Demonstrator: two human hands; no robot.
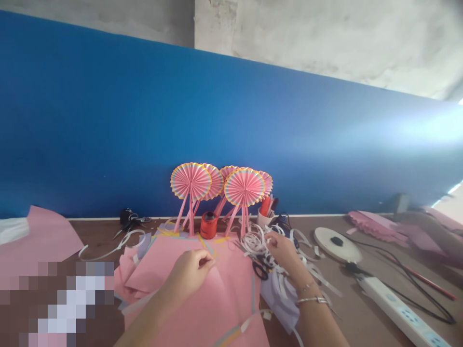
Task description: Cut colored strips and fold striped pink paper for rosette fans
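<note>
My left hand (190, 274) rests on a pink paper sheet (213, 299) in front of me, fingers pinched together on a thin white strip at its edge. My right hand (280, 248) reaches into a heap of curled white paper strips (258, 241), fingers closed on one of them; bracelets ring its wrist. Black-handled scissors (260, 267) lie just left of that hand. Several pink pleated paper fans (217, 183) with coloured rims lean against the blue wall behind.
A red tape roll (209, 225) and a cup of pens (265, 214) stand by the fans. A white round disc (334, 243), a power strip (401, 313) and black cables lie right. More pink paper (39, 238) lies left, folded pink pieces (383, 226) far right.
</note>
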